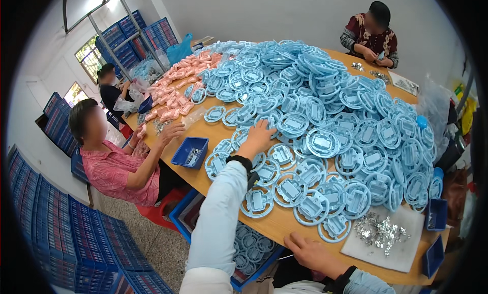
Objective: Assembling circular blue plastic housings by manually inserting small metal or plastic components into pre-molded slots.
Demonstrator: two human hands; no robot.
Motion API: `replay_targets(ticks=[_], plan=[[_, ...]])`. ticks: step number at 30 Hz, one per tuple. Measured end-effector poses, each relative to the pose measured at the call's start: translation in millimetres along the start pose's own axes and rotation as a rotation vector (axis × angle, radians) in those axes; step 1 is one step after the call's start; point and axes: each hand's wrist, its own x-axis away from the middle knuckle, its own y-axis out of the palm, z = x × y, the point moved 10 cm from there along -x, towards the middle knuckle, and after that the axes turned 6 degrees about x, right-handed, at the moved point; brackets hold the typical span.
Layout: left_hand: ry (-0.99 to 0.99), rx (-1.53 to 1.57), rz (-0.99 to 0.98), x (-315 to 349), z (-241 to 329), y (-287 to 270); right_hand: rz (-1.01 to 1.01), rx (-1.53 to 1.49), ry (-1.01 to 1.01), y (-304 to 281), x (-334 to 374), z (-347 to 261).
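Observation:
My left hand (258,140) is stretched out over the table, its fingers spread on light blue round plastic parts (290,188) at the near edge of a large heap. No part is visibly lifted in it. At the near table edge, my right hand (312,254) rests with its fingers loosely bent, holding nothing that I can see. Beside it lies a blue ring-shaped part (334,227). To its right, small shiny metal pieces (381,233) are scattered on a white foam sheet (406,256).
Blue small bins (433,256) stand at the right edge; another blue bin (189,152) with metal pieces sits left. Pink parts (170,98) lie further back. A crate of blue parts (251,248) is below the table. Co-workers sit left (122,167) and far right (373,37).

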Motion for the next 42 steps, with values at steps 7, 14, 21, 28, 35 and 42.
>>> replay_targets(ticks=[7, 14, 21, 28, 35, 42], plan=[[-0.378, 0.152, 0.026, -4, -54, -4, -0.017, -0.009, 0.004, 3, 0, 3], [-0.627, 0.251, 0.147, 24, -131, -2, -0.013, -0.011, -0.008, 7, 0, 2], [-0.396, -0.038, 0.307, 12, -49, -29, -0.015, -0.006, -0.002, 5, 0, 2], [-0.400, 0.315, 0.226, -22, -41, 25, -0.017, -0.042, -0.001, 2, -2, 3], [-0.461, 0.391, 0.200, -33, -52, 62, -0.020, -0.021, -0.007, 5, -2, 2], [-0.516, 0.356, 0.509, 8, -116, -50, 0.014, -0.011, 0.002, 7, -1, 3]])
